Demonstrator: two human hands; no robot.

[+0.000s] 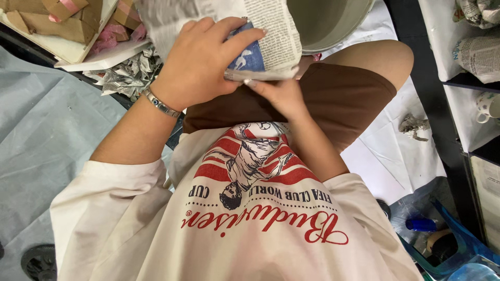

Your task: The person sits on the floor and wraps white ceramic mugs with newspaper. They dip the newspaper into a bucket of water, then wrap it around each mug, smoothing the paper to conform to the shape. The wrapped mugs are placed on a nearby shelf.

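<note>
1. Your left hand (200, 62) lies flat over the top of the newspaper-wrapped bundle (260, 36) in the upper middle of the frame, fingers spread and curled round its near side, pressing the paper down. A silver bracelet (160, 104) sits on that wrist.
2. Your right hand (278, 96) is tucked under the bundle's lower edge, fingers bent up against the paper; most of them are hidden, so how tightly it grips I cannot tell.
3. The bundle sits just above your lap, over the brown shorts (344, 99), with a blue printed patch showing between your left fingers.
4. Just past the bundle, at the top edge, there's a pale bucket (328, 21), its rim cut off by the frame.
5. Upper left: a white tray (99, 57) loaded with brown cardboard pieces (47, 21), and crumpled newspaper (130, 75) just below it.
6. Right of your knee, a small paper wad (414, 125) lies on the white sheet (385, 156).
7. Far right, a black shelf (442, 109) carries a white mug (489, 106) and more wrapped newspaper (482, 54).
8. Lower right, a blue plastic bag (448, 244) holds odds and ends.
</note>
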